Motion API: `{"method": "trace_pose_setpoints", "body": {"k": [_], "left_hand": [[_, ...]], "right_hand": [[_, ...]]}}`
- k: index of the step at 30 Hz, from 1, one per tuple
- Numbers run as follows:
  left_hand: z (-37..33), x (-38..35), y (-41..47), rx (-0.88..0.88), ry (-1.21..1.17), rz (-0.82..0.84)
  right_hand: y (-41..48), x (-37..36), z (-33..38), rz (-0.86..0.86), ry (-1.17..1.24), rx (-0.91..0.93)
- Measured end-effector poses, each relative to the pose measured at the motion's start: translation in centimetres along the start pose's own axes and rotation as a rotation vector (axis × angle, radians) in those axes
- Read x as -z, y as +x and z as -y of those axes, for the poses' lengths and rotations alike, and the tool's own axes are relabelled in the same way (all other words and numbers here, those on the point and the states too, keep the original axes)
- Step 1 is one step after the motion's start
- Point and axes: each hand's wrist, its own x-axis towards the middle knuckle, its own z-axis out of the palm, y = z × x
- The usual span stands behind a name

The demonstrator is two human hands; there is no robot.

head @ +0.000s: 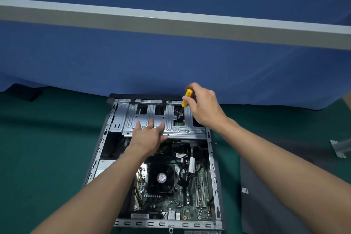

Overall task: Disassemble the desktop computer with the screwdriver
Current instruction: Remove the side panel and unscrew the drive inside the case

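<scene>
Right hand (205, 109): fingers curled round the yellow screwdriver (188, 95), tip down into the drive cage (176, 119) at the far end of the desktop computer (213, 167). Left hand (147, 136): fingers straight, spread, flat on the cage. Case lies open on the green surface (47, 157). Side panel (266, 195) lies just right of it. Blue drape (114, 59) hangs close behind.

Yellow screwdriver (188, 94), green mat (47, 148), blue backdrop (171, 62), silver drive cage (180, 130), perhaps dark-grey panel (266, 205).

Green mat (47, 148), blue cloth (133, 59), metal bracket (340, 148)
</scene>
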Motion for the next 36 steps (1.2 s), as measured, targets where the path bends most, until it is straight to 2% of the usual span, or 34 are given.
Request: {"method": "trace_pose_setpoints", "body": {"k": [6,15,19,24,31,36], "left_hand": [[-0.1,1.3,0.4,0.029,-0.072,0.074],[0.0,1.0,0.8,0.04,-0.129,0.085],[-0.1,1.1,1.0,0.049,-0.138,0.093],[0.0,1.4,0.9,0.044,-0.162,0.105],[0.0,1.5,0.8,0.044,-0.17,0.107],[0.0,1.4,0.8,0.044,-0.166,0.104]], "right_hand": [[0.9,-1.5,0.0,0.022,0.001,-0.054],[1.9,-2.1,-0.4,0.024,-0.03,-0.056],[2.8,-1.5,-0.1,0.144,-0.145,0.004],[4.7,-0.5,1.8,0.365,-0.439,0.064],[6.8,-0.9,4.4,0.58,-0.719,0.017],[7.6,-1.1,4.6,0.708,-0.803,0.031]]}}
